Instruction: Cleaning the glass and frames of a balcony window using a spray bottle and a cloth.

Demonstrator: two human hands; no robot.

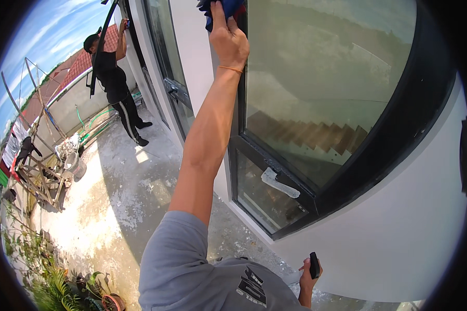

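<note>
My left hand (pixel 228 41) reaches up to the top edge of the view, fingers closed on a dark blue cloth (pixel 213 19). The cloth lies at the left side of the dark window frame (pixel 238 111), beside the white wall strip; its upper part is cut off. Low on the right, my right hand (pixel 308 280) is wrapped round a black, rounded handle-like object (pixel 314 265), whose kind I cannot make out. That hand hangs beside the white wall. Between the hands is the large window pane (pixel 316 88), with a pale lever handle (pixel 280 183) on the frame below it.
Another person (pixel 114 78) in black stands at a farther window, arm raised to it. A second window (pixel 174 88) is between us. On the concrete floor (pixel 140 197) are a bucket (pixel 75 166), a wooden rack (pixel 39 181) and green hoses (pixel 96 122). Plants (pixel 57 287) stand lower left.
</note>
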